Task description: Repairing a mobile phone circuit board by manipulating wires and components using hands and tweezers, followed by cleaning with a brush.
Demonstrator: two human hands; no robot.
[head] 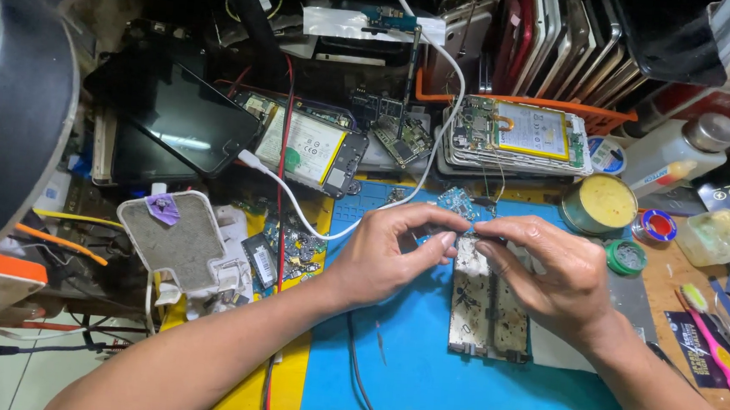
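Note:
Both my hands meet over a blue work mat (422, 363). My left hand (391, 254) and my right hand (549, 273) pinch a small part between fingertips, too small to tell what it is, just above the top end of an opened phone frame (486, 312) lying lengthwise on the mat. A small blue circuit board (458, 201) lies just beyond my fingers. A white cable (321, 219) runs across the mat's upper left corner.
Opened phones with batteries (313, 146) (524, 135) lie at the back, a dark tablet (187, 120) at left. A yellow paste tin (596, 202), small reels (627, 256), a white bottle (672, 154) and a pink toothbrush (723, 354) sit at right. A worn grey pad (176, 239) lies left.

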